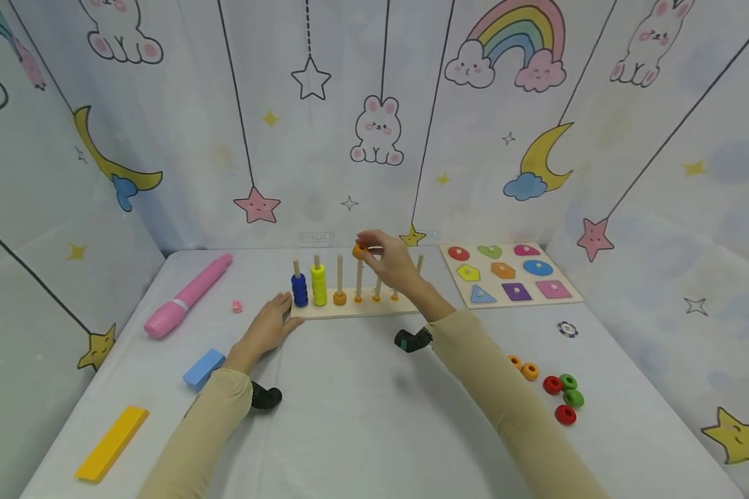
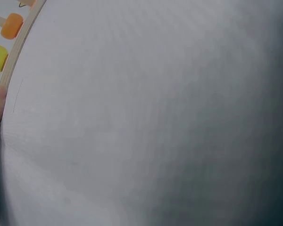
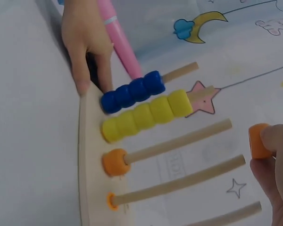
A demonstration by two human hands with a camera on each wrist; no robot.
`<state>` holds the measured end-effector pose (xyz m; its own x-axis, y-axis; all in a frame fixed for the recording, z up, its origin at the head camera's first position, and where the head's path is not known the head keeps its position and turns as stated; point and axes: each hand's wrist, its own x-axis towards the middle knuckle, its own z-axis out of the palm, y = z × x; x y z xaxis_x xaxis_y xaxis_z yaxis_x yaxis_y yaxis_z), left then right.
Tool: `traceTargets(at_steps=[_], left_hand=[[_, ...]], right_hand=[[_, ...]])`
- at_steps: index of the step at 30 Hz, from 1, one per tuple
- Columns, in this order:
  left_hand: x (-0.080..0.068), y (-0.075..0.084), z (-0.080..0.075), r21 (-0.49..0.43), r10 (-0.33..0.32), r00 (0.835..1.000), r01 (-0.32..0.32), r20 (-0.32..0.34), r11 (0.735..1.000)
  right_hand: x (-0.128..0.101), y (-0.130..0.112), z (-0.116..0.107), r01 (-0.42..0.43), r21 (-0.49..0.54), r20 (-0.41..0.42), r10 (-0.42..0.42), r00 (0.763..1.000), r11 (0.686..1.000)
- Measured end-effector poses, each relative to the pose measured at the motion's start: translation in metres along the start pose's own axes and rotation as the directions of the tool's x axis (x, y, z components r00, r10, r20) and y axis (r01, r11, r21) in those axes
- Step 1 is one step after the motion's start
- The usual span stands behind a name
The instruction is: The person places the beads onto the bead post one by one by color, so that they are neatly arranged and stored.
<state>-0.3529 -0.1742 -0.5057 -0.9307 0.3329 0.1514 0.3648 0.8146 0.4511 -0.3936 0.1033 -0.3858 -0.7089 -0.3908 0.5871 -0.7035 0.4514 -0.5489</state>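
A long pink plastic marker-shaped toy (image 1: 187, 296) is lying at the far left of the white table (image 1: 349, 416), with a flat blue block (image 1: 203, 368) and a yellow wooden bar (image 1: 112, 443) nearer the person. The left hand (image 1: 267, 329) is lying flat with straight fingers, its fingertips (image 3: 82, 84) pressing on the left end of the pale wooden peg board (image 1: 349, 309); it is holding nothing. On the board, blue beads (image 1: 299, 290) are filling the first peg, yellow beads (image 1: 319, 285) the second, and a single orange bead (image 1: 340, 299) is sitting at the foot of the third. The right hand (image 1: 392, 263) is reaching over the pegs from the right, wrist raised, its fingertips pinching a small orange wooden ring (image 1: 360, 250) at the top of the fourth peg (image 1: 358, 281); whether the ring is on the peg yet is unclear. Further right a wooden shape puzzle (image 1: 512, 274) is lying flat, and loose orange, red and green rings (image 1: 552, 391) are sitting beside the right sleeve.
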Motion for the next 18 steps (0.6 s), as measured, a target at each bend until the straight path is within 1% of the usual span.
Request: traceTargets(at_steps=[3, 7, 16, 18], left_hand=[[0.000, -0.001, 0.000, -0.002, -0.006, 1.000, 0.006, 0.008, 1.000], [0.000, 0.000, 0.001, -0.008, -0.012, 1.000, 0.012, 0.019, 1.000], [0.000, 0.000, 0.001, 0.006, 0.009, 1.000, -0.009, -0.005, 1.000], [0.000, 0.000, 0.000, 0.008, 0.006, 1.000, -0.006, -0.002, 1.000]], right_hand=[[0.008, -0.004, 0.013, -0.015, -0.024, 0.038, 0.016, 0.999, 1.000], [0.013, -0.008, 0.022, -0.043, -0.049, 0.088, 0.047, 0.995, 0.998], [0.021, -0.011, 0.030, -0.019, -0.084, 0.142, 0.031, 0.989, 0.996], [0.020, -0.011, 0.029, -0.019, -0.103, 0.132, 0.032, 0.991, 0.995]])
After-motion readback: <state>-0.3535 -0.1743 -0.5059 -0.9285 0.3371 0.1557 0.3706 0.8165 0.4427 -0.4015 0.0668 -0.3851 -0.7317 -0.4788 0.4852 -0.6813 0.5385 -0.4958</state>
